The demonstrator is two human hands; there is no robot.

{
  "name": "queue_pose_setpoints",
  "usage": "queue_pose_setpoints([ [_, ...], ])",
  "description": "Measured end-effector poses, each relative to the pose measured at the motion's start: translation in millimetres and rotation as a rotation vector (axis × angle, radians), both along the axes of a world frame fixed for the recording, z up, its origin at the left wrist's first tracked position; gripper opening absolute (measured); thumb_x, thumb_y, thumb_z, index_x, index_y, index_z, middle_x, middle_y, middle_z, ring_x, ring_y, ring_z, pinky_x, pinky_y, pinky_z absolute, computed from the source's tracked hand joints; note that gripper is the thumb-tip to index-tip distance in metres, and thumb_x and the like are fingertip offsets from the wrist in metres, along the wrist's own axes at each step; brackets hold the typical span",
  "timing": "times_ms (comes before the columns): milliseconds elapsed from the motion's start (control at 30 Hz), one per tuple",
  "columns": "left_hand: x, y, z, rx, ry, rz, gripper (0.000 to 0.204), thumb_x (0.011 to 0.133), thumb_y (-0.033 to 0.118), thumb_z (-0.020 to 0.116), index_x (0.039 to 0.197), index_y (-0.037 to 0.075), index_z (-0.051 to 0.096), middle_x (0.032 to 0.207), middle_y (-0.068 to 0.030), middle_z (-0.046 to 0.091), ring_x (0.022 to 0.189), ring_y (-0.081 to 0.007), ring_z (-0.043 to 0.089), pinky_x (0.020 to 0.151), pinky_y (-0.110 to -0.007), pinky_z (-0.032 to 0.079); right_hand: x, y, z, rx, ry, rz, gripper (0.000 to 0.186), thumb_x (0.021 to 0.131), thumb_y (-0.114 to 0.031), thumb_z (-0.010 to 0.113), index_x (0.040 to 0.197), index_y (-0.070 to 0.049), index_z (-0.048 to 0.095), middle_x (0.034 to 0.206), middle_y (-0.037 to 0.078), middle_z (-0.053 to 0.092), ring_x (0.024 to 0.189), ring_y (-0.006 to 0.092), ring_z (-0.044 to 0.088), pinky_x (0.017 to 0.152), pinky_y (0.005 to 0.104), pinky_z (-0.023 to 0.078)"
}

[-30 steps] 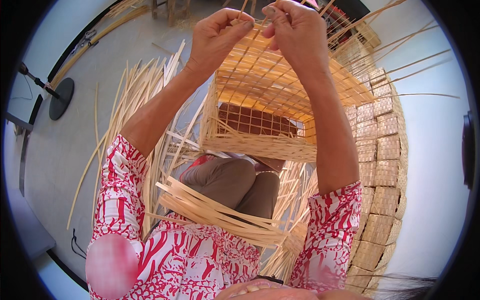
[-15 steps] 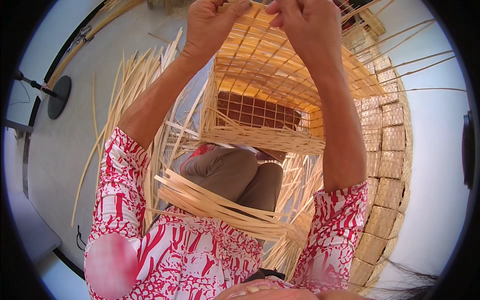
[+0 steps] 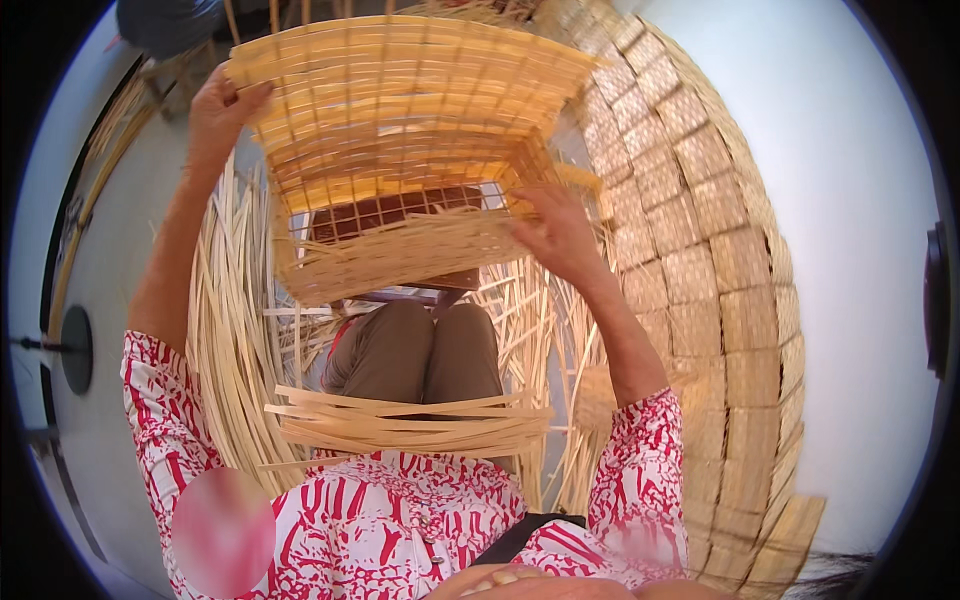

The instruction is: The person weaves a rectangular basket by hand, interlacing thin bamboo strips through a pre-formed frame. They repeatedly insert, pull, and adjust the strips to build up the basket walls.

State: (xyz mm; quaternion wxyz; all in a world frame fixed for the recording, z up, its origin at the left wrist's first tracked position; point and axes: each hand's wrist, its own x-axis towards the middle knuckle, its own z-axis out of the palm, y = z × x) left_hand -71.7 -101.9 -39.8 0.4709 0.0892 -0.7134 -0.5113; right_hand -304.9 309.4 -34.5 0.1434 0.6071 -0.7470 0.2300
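Observation:
A half-woven basket (image 3: 420, 245) of pale, yellowish strips is held up in front of me. Its far side rises tall and leans back, with loose upright strips poking past the top edge. Through its open-grid base shows a dark red-brown flat surface. My left hand (image 3: 222, 108) pinches the tall side's left edge, thumb and fingers closed on it. At the near right corner, my right hand (image 3: 562, 232) grips the basket, its fingers and thumb around the corner. A bundle of cut strips (image 3: 410, 425) lies across my lap.
Long loose strips (image 3: 225, 290) heap on the floor at the left, with more strips (image 3: 545, 330) to the right of my knees. Stacked woven baskets (image 3: 690, 260) line the right, beside a white wall. A round black stand base (image 3: 76, 350) is at the far left.
Both hands have left the basket's top edge and moved apart. The left is now at the side edge, the right lower at the near right corner. The basket has turned and sits farther left.

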Motion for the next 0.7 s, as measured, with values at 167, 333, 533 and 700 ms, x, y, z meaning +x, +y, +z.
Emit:
queue_pose_setpoints([
  [167,-32.9,-31.1,17.2,-0.023,-0.121,0.359,0.042,0.089,0.015,0.074,0.123,-0.002,0.055,0.105,-0.0069,0.069,0.092,-0.0110,0.064,0.081,-0.026,0.052,28.4,-21.9,-5.4,0.026,0.160,-0.036,0.029,0.074,-0.031,0.079,0.093,-0.013,0.067,0.085,0.004,0.064,0.083,0.0246,0.060,0.080,0.0373,0.041],
  [333,-32.2,14.2,40.7,-0.359,-0.001,0.677,0.039,0.088,0.013,0.073,0.123,0.004,0.058,0.099,-0.0051,0.066,0.087,-0.0135,0.062,0.077,-0.028,0.052,69.2,-64.4,-8.6,0.041,0.043,-0.053,0.027,0.075,-0.027,0.077,0.093,-0.011,0.065,0.085,0.006,0.065,0.085,0.0241,0.062,0.080,0.0402,0.042],
  [533,-99.3,169.6,124.7,-0.701,-0.144,-0.008,0.033,0.090,0.010,0.068,0.123,0.010,0.063,0.102,-0.0026,0.069,0.080,-0.0083,0.062,0.075,-0.021,0.051,58.8,-60.2,18.5,-0.180,-0.073,-0.044,0.030,0.083,-0.024,0.073,0.107,-0.007,0.067,0.094,0.011,0.068,0.089,0.0273,0.065,0.087,0.0395,0.045],
  [700,-209.2,191.8,149.7,-0.824,0.093,-0.065,0.049,0.086,0.008,0.062,0.131,-0.003,0.046,0.114,-0.0273,0.061,0.101,-0.0345,0.063,0.086,-0.040,0.051,-17.4,-16.5,33.4,-0.369,-0.680,-0.177,0.022,0.093,-0.020,0.064,0.108,-0.004,0.069,0.097,0.007,0.072,0.091,0.0217,0.067,0.084,0.0336,0.050],
])
